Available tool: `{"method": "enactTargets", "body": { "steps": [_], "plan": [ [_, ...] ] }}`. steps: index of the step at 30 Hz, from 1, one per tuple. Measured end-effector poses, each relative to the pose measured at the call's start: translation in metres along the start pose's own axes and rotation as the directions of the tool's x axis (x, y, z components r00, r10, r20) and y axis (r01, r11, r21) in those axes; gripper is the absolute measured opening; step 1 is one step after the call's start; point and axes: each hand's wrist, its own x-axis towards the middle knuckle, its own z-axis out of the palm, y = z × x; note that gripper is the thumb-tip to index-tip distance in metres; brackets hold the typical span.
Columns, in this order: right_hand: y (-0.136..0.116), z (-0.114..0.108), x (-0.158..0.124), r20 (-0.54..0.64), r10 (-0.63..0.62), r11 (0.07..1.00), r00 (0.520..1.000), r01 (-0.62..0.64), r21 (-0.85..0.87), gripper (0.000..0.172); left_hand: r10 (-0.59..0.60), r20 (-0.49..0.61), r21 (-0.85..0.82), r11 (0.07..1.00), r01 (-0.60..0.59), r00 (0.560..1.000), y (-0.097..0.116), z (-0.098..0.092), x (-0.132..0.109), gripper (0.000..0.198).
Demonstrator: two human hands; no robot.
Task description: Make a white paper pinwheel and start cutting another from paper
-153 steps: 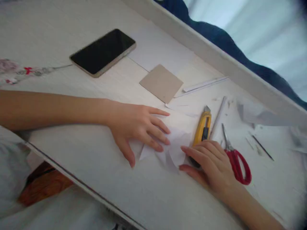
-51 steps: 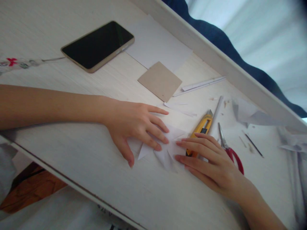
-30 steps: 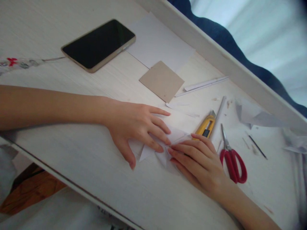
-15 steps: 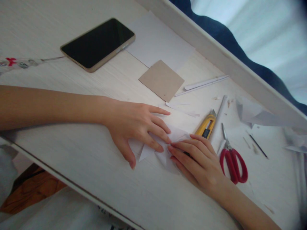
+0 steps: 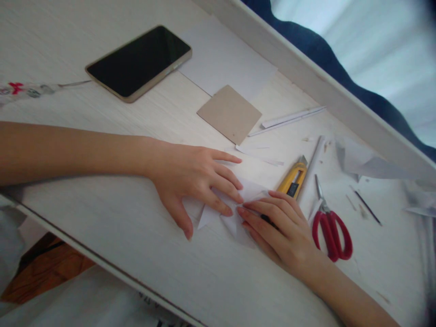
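Observation:
My left hand (image 5: 190,179) lies flat with its fingers spread, the fingertips pressing on a folded white paper (image 5: 235,225). Over the paper's right side, my right hand (image 5: 284,227) has its fingers drawn together, with the tips at a fold close to the left fingertips. Its thumb is mostly tucked under, and part of the paper is hidden by both hands. A yellow utility knife (image 5: 293,178) with its blade tip showing lies just beyond the right hand, which covers its lower part.
Red-handled scissors (image 5: 332,231) and a white paper roll (image 5: 310,168) lie to the right. Farther back are a brown card square (image 5: 230,113), a white sheet (image 5: 228,59), paper strips (image 5: 289,119) and a phone (image 5: 139,63). A raised ledge (image 5: 306,63) bounds the table's far side.
Almost nothing differs. The right hand's fingers have shifted very slightly to the left; the left hand and the paper look the same.

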Motion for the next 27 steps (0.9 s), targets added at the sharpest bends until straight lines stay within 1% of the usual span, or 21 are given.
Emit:
{"method": "enactTargets", "body": {
  "steps": [6,13,20,23,27],
  "plan": [
    [0.0002,0.0,-0.0005,0.01,0.002,1.0,1.0,-0.002,0.01,0.025,0.005,0.008,0.009,1.0,-0.005,1.0,0.0003,0.0001,-0.0001,0.056],
    [0.0005,0.001,0.0014,-0.004,-0.001,1.0,1.0,0.002,0.011,0.025,-0.017,0.02,-0.037,0.999,0.018,1.0,0.0,-0.0007,0.0003,0.055],
    [-0.0018,-0.0024,0.0041,-0.006,0.006,1.0,1.0,-0.006,0.002,0.02,-0.063,-0.012,-0.132,0.989,0.061,0.998,0.0006,-0.001,0.0013,0.052],
    [-0.002,-0.003,0.0046,-0.014,0.004,1.0,1.0,-0.004,-0.002,0.018,-0.066,-0.03,-0.134,0.989,0.061,0.997,0.0009,-0.0012,0.0017,0.052],
    [-0.0015,-0.0017,0.004,-0.02,0.005,1.0,1.0,-0.005,0.008,0.02,-0.06,0.001,-0.122,0.991,0.06,0.998,0.0013,-0.0016,0.0016,0.053]
  ]
}}
